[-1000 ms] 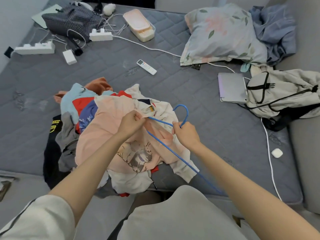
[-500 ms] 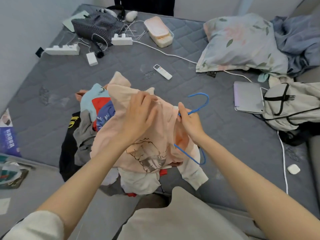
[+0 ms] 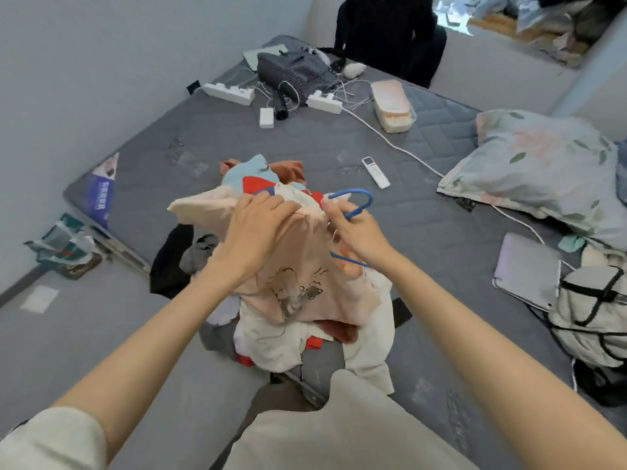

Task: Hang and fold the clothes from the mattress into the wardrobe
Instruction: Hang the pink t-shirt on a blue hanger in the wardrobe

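Observation:
A pale pink shirt with a dark line drawing is lifted above the pile of clothes at the near edge of the grey mattress. A blue hanger sits partly inside the shirt, its hook sticking out at the collar. My right hand grips the hanger just under the hook. My left hand lies over the shirt's left shoulder, fingers spread on the cloth near the collar. The wardrobe is not in view.
On the mattress lie a remote, two power strips with cables, a dotted bag, a pink box, a floral pillow, a tablet and a backpack. Bags sit on the floor at left.
The shirt and hanger have risen higher off the pile. My left hand went from pinching the collar to lying over the shoulder. The hanger slid further inside the shirt. My view tilted and pulled back.

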`<control>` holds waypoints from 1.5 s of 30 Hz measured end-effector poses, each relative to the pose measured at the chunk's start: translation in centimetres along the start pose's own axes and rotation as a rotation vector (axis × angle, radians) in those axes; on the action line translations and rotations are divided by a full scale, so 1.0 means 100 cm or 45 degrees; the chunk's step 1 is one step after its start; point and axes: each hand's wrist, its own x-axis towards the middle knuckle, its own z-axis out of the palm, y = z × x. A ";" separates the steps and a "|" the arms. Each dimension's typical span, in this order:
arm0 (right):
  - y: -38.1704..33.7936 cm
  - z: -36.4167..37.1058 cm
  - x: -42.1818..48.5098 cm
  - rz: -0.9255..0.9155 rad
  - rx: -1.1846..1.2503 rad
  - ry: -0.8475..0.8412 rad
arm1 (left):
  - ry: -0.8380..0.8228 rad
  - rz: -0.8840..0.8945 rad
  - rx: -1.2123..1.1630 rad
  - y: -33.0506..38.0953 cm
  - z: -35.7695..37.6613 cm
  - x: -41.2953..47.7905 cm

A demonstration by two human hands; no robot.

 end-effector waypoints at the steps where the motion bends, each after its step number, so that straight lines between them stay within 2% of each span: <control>1: 0.003 0.004 -0.006 -0.035 -0.059 -0.109 | 0.002 -0.079 0.027 0.003 -0.005 -0.016; 3: 0.013 0.011 -0.017 -0.097 -0.197 -0.221 | 0.019 -0.259 0.082 0.008 -0.015 -0.049; 6: 0.030 0.025 -0.028 -0.139 -0.348 -0.254 | 0.104 -0.539 0.135 0.017 -0.031 -0.102; 10: 0.037 0.051 -0.053 -0.088 -0.445 -0.284 | 0.187 -0.845 0.145 0.039 -0.053 -0.180; 12: 0.033 0.070 -0.070 -0.090 -0.507 -0.411 | 0.244 -1.000 0.164 0.051 -0.064 -0.219; 15: 0.017 0.106 -0.098 -0.241 -0.691 -0.820 | 0.305 -1.207 0.236 0.067 -0.086 -0.280; 18: -0.007 0.146 -0.139 -0.390 -0.710 -1.244 | 0.354 -1.361 0.291 0.084 -0.112 -0.339; 22: -0.037 0.198 -0.205 -0.322 -0.662 -1.771 | 0.402 -1.442 0.365 0.110 -0.151 -0.408; 24: -0.045 0.223 -0.234 -0.283 -0.713 -1.964 | 0.407 -1.486 0.404 0.122 -0.170 -0.441; 26: -0.045 0.248 -0.259 -0.318 -0.783 -1.984 | 0.423 -1.542 0.457 0.133 -0.188 -0.470; 27: -0.043 0.260 -0.268 -0.365 -0.785 -1.897 | 0.438 -1.585 0.480 0.137 -0.196 -0.483; 30: -0.038 0.285 -0.296 -0.420 -0.657 -1.357 | 0.512 -1.702 0.531 0.149 -0.219 -0.516; 32: -0.035 0.293 -0.312 -0.281 -0.521 -1.026 | 0.553 -1.746 0.587 0.157 -0.231 -0.531; 34: -0.035 0.302 -0.325 0.059 -0.340 -0.915 | 0.568 -1.788 0.680 0.163 -0.243 -0.539; 36: -0.034 0.307 -0.340 0.274 -0.301 -1.135 | 0.553 -1.827 0.759 0.166 -0.256 -0.543; 37: -0.035 0.310 -0.349 0.245 -0.375 -1.307 | 0.539 -1.841 0.781 0.167 -0.261 -0.545; 40: -0.044 0.322 -0.379 -0.157 -0.467 -1.721 | 0.510 -1.854 0.822 0.172 -0.272 -0.549; 42: -0.057 0.328 -0.399 -0.430 -0.423 -1.898 | 0.521 -1.877 0.851 0.175 -0.274 -0.549; 45: -0.066 0.335 -0.419 -0.714 -0.392 -2.067 | 0.545 -1.912 0.871 0.181 -0.273 -0.547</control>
